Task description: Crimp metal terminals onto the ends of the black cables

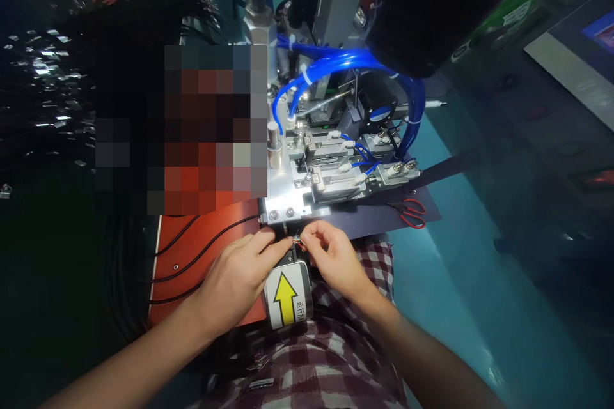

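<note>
Wires [297,241], thin and short with several colours among them, sit between the two hands just below the centre of the frame. The left hand [235,275], coming from the lower left, is partly curled, its fingertips at the left side of the strands. The right hand [336,262], coming from the lower right, pinches their right side between thumb and forefinger, its other fingers folded in. The strands are too small to tell how many each hand grips.

Directly below the fingertips, a white label with a yellow arrow [286,297] pointing up the frame is fixed to a rounded grey part. Checked cloth [336,358] fills the bottom centre.

Above the hands, from the centre towards the upper middle, stands a machine with a bright metal plate [284,193], small metal slides [333,185] and a looping bundle of blue tubes [345,60]. To the right of centre, scissors [403,209] with red handles lie on a dark worktop [364,223]. An orange panel [192,241] spreads left of centre, crossed by black cables [216,238]. Teal floor [460,281] shows at the right, and part of a lit screen [602,30] at the upper right edge.
</note>
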Demonstrator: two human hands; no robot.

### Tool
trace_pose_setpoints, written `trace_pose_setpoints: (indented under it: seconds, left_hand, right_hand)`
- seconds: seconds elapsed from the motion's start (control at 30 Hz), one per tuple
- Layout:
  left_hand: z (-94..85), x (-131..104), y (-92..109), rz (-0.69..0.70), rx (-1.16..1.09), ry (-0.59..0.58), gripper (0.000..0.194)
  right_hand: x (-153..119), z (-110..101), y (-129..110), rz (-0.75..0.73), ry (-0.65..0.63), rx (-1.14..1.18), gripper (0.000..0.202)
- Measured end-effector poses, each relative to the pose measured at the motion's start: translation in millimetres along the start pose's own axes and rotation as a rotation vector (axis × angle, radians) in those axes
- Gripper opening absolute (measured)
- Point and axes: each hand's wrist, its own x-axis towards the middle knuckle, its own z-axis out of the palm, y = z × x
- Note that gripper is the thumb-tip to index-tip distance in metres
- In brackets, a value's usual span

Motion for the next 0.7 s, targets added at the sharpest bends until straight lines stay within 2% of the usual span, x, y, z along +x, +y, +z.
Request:
trace_pose_setpoints:
  seconds: [0.27, 0.43, 0.57, 0.7]
  left_hand:
    - [-4.3, 3.6, 1.9, 0.134, 0.198, -0.006, 0.030]
    - [-5.2, 4.0, 0.4, 0.154, 0.182, -0.031, 0.030]
    - [-5.4, 4.1, -0.5, 0.134, 0.125, -0.032, 0.026]
    - [-7.1, 4.5, 1.5, 0.112, 0.099, -0.052, 0.026]
  right_hand:
    - [0.9, 1.8, -3.7, 0.078, 0.002, -0.039, 0.017]
    - [1.7, 2.4, -5.6, 0.056, 0.059, -0.137, 0.017]
    - [3.4, 0.9, -1.5, 0.144, -0.022, 0.108, 0.017]
    - [-3.6, 3.8, 7.2, 0.141, -0.014, 0.226, 0.021]
